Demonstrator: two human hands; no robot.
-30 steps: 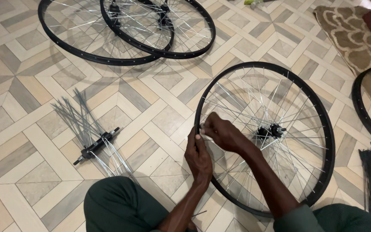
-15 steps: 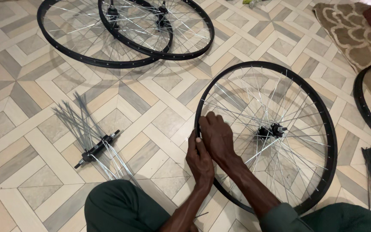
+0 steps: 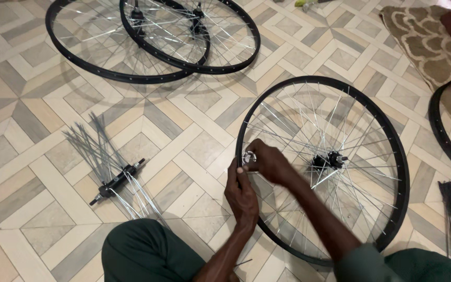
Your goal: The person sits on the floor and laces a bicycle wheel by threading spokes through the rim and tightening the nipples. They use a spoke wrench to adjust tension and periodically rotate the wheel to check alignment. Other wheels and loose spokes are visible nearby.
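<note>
Grip of both hands (image 3: 254,175) blurred at wheel rim (image 3: 242,130); held piece unclear.

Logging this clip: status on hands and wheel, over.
Left hand grips the wheel rim. Right hand pinches a small silver tool there. Loose hub with spokes lies apart, left.

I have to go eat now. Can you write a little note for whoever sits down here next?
Left hand grips the rim of the wheel lying flat on the floor, at its left edge. Right hand holds a small round silver tool at that same spot. Many spokes already run from the hub to the rim. A loose hub with spokes lies to the left. Two more wheels lie further off.
</note>
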